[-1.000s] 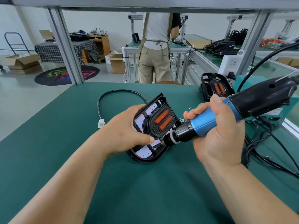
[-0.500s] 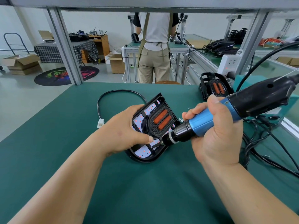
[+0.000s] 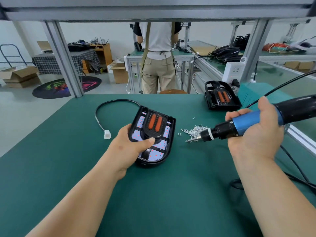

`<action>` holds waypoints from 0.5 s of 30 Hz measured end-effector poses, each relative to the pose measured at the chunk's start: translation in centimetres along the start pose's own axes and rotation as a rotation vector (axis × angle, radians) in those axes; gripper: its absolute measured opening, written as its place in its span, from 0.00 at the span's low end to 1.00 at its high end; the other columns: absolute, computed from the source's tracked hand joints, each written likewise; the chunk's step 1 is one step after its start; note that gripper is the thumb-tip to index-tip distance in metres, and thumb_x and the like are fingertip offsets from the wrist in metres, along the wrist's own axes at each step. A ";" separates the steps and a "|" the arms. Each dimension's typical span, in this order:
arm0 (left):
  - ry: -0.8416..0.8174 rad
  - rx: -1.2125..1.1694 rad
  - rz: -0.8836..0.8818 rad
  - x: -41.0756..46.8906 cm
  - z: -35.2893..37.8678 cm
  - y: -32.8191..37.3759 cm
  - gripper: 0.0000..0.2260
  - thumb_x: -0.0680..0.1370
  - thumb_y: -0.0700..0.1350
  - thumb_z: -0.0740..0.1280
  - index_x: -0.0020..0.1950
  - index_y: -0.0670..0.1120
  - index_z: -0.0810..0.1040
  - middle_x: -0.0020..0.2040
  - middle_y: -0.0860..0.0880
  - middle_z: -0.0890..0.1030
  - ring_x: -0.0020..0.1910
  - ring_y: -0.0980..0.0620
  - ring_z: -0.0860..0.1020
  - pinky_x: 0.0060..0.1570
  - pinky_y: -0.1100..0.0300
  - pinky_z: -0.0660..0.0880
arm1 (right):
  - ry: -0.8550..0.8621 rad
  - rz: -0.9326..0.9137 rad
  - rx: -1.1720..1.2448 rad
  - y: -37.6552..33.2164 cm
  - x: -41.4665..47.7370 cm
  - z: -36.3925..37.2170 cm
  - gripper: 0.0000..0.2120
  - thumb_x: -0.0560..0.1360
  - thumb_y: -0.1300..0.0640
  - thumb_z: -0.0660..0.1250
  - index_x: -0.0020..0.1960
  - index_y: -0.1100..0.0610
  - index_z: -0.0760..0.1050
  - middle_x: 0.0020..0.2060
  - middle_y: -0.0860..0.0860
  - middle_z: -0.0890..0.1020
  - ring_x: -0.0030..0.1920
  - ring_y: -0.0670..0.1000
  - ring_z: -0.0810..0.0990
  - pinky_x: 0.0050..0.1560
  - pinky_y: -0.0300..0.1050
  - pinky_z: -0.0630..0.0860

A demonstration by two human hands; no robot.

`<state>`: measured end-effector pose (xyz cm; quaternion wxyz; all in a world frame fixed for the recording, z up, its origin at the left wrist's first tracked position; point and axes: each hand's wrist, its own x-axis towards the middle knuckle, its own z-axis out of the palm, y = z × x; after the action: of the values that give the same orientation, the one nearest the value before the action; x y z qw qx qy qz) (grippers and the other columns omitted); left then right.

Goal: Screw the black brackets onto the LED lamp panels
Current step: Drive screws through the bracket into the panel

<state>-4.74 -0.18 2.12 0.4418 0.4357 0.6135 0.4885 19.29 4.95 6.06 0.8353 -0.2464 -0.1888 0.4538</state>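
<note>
Left hand (image 3: 131,142) holds lamp panel (image 3: 161,145) by left side, thumb on top - grip closed on it. Lamp panel lies flat on green bench (image 3: 153,194), near middle. Black bracket (image 3: 154,124) with two orange strips sits on it. Right hand (image 3: 256,134) - grip closed round blue screwdriver (image 3: 246,124), tip low at edge of screws (image 3: 195,130), apart from lamp panel. Second panel (image 3: 221,97) back right. Cable ends in white plug (image 3: 107,134), left of lamp panel.

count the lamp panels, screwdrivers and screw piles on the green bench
lamp panels: 2 (held panel, back panel)
screwdriver: 1
screw pile: 1
total: 4
</note>
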 end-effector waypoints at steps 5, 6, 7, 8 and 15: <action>0.218 -0.017 -0.019 -0.2 0.9 -0.2 0.41 0.67 0.53 0.79 0.75 0.54 0.63 0.65 0.53 0.80 0.63 0.48 0.79 0.67 0.46 0.72 | 0.146 0.010 -0.028 0.6 1.7 -1.2 0.12 0.75 0.59 0.71 0.52 0.59 0.69 0.32 0.54 0.72 0.32 0.53 0.73 0.40 0.49 0.79; 0.231 0.000 -0.029 -0.4 1.1 -0.2 0.45 0.67 0.55 0.79 0.78 0.56 0.59 0.69 0.53 0.76 0.67 0.48 0.76 0.69 0.48 0.69 | 0.167 0.011 -0.030 0.6 2.0 -1.4 0.12 0.75 0.59 0.71 0.51 0.59 0.69 0.33 0.54 0.72 0.33 0.54 0.72 0.40 0.49 0.79; 0.245 0.024 -0.036 -0.5 1.2 -0.1 0.47 0.69 0.56 0.79 0.80 0.56 0.54 0.73 0.52 0.71 0.70 0.48 0.72 0.70 0.50 0.66 | 0.185 0.014 -0.028 0.6 2.2 -1.4 0.12 0.75 0.59 0.71 0.50 0.59 0.69 0.33 0.55 0.72 0.33 0.54 0.72 0.39 0.49 0.79; 0.273 0.062 -0.031 -0.6 1.3 0.1 0.47 0.70 0.57 0.77 0.81 0.56 0.50 0.76 0.50 0.67 0.73 0.48 0.68 0.70 0.52 0.65 | 0.201 0.018 -0.024 0.6 2.4 -1.6 0.11 0.74 0.59 0.72 0.49 0.59 0.69 0.33 0.55 0.72 0.33 0.54 0.72 0.39 0.48 0.79; 0.385 0.851 0.511 -2.0 2.6 2.7 0.19 0.75 0.50 0.72 0.66 0.54 0.77 0.61 0.53 0.72 0.62 0.49 0.73 0.63 0.49 0.65 | 0.273 0.056 0.002 0.8 3.0 -1.8 0.12 0.74 0.60 0.71 0.51 0.60 0.69 0.29 0.53 0.73 0.27 0.52 0.72 0.35 0.46 0.78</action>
<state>-1.47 -1.22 4.64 -0.0278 0.6143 0.7018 0.3596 21.30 7.44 4.43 0.8404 -0.3102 -0.0662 0.4395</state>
